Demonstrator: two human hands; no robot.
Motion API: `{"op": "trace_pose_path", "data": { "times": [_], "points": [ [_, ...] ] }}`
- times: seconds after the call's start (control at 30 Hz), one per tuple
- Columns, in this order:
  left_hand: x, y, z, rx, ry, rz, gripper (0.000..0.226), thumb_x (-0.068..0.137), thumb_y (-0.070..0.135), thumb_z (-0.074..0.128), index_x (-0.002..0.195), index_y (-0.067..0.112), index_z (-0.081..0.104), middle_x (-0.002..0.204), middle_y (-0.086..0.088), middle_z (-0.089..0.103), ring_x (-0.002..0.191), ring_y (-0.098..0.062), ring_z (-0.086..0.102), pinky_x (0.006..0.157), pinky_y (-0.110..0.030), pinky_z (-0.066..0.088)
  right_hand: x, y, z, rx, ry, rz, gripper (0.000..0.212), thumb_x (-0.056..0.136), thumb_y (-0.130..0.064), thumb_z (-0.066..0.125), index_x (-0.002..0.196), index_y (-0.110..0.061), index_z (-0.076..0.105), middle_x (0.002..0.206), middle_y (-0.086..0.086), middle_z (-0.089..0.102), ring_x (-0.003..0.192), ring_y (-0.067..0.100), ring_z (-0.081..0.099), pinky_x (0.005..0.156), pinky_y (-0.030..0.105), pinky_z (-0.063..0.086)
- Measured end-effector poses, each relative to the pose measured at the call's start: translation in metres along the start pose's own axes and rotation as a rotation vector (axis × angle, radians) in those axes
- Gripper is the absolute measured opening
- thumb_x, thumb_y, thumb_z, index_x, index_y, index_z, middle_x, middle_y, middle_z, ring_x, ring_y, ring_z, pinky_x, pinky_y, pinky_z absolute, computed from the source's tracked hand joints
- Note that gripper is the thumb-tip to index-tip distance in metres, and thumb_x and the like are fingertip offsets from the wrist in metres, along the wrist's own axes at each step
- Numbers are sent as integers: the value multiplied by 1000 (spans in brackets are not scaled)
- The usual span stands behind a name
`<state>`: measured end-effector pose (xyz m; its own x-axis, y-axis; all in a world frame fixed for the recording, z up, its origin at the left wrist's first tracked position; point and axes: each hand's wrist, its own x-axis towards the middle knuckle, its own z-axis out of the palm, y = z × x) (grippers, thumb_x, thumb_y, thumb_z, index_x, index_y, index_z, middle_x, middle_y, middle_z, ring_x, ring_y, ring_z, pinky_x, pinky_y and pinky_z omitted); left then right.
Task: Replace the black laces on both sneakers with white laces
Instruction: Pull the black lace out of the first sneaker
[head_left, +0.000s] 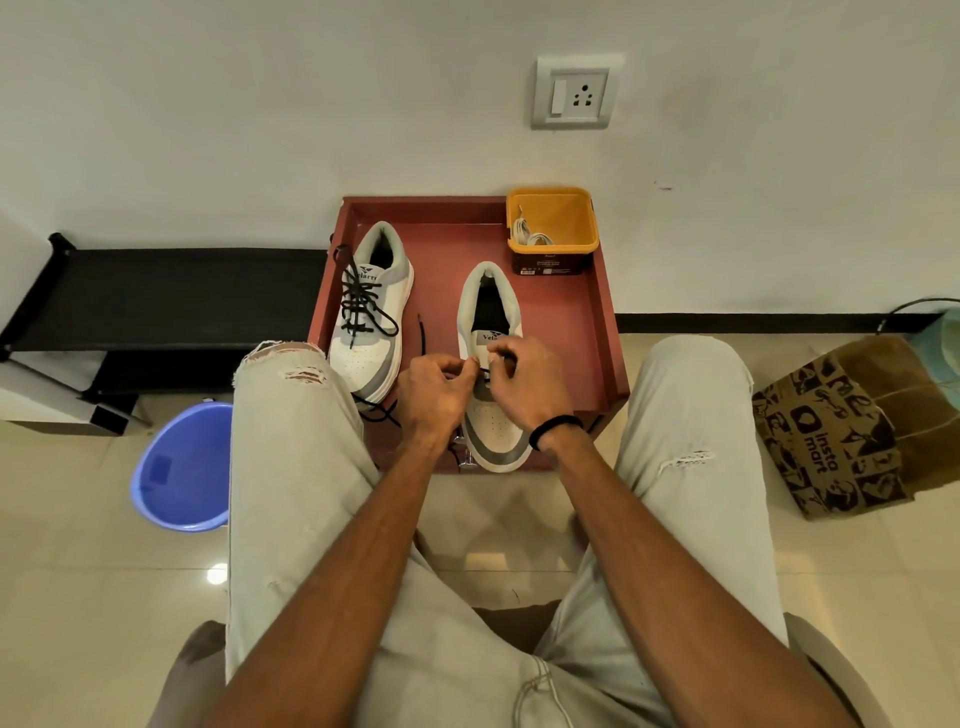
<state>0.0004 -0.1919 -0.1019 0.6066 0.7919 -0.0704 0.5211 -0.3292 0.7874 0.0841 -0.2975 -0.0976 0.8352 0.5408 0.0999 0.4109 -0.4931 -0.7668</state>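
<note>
Seated person, viewed from above, working over a red tray (582, 312) that serves as the surface. Right sneaker (491, 374) lies in the tray's near half, toe toward the person, its upper eyelets already bare. The left hand (436, 392) and right hand (524, 384) meet over this sneaker's midfoot: the left hand's thumb and fingers are curled in a narrow pinch at the sneaker's left eyelet edge, while the right hand's fingers are curled on the black lace (484, 375) at the lowest eyelets. A loose length of that lace trails across the tray floor left of the sneaker. The right wrist carries a black band (553, 428). Left sneaker (371, 306) stands in the tray's left half, heel toward the wall, with its own black lacing (363, 301) loosened yet threaded. A yellow tub (553, 228) occupies the tray's far right corner and contains the coiled white laces (530, 234). Left of the tray, on the floor, sits a blue bucket (182, 467); right of the tray, a printed cardboard box (841, 426).
</note>
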Motion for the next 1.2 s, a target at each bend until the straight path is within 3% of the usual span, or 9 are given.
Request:
{"op": "trace_pose_path", "data": {
  "times": [0.1,0.2,0.4,0.57,0.73,0.87,1.03,1.2],
  "points": [
    [0,-1,0,-14,-4,-3,25,93,43,71,95,21,83,85,6,78,71,-7,70,62,-22,53,-1,8,10,-243,-105,-58,10,93,-18,69,93,-12,78,99,11,63,88,25,63,77,36,58],
    [0,-3,-1,-4,-6,-12,28,93,45,70,98,20,82,88,6,78,73,-7,70,63,-22,54,0,8,9,-251,-76,-50,7,90,-12,73,89,-9,79,92,10,66,81,24,67,73,37,61],
    [-1,-3,-2,-15,6,5,28,93,43,70,98,18,82,86,4,79,72,-8,71,68,-27,58,-6,-3,0,16,29,84,3,90,-10,76,88,-12,75,90,-9,53,79,3,54,74,17,50],
    [-1,-4,-2,2,10,22,28,94,42,71,98,17,82,86,2,79,72,-9,70,64,-23,54,-4,-2,4,260,110,206,10,95,-14,68,87,-19,64,89,-9,66,87,13,66,82,38,59],
    [0,-3,-1,5,6,-4,27,94,42,71,99,17,82,86,2,79,70,-9,69,57,-20,48,-2,-7,3,626,115,285,4,100,-13,61,97,-10,59,98,1,79,94,14,75,87,40,61],
    [0,-3,0,4,2,-12,28,93,44,71,99,19,83,86,2,79,71,-9,70,57,-21,48,-2,-11,1,833,92,324,6,104,-11,54,102,-6,53,97,14,78,93,25,77,91,42,60],
    [1,-6,2,9,-4,0,27,93,45,70,100,21,82,88,4,79,73,-8,71,63,-28,58,-5,-11,3,616,95,259,6,103,-13,56,98,-10,55,84,13,73,78,20,72,78,36,60],
    [1,-6,1,20,-7,37,30,93,48,68,97,21,82,85,5,79,73,-9,72,67,-32,61,-7,-12,2,213,61,76,6,96,-11,65,90,-14,65,85,-3,68,81,11,65,76,28,56]
  ]
}}
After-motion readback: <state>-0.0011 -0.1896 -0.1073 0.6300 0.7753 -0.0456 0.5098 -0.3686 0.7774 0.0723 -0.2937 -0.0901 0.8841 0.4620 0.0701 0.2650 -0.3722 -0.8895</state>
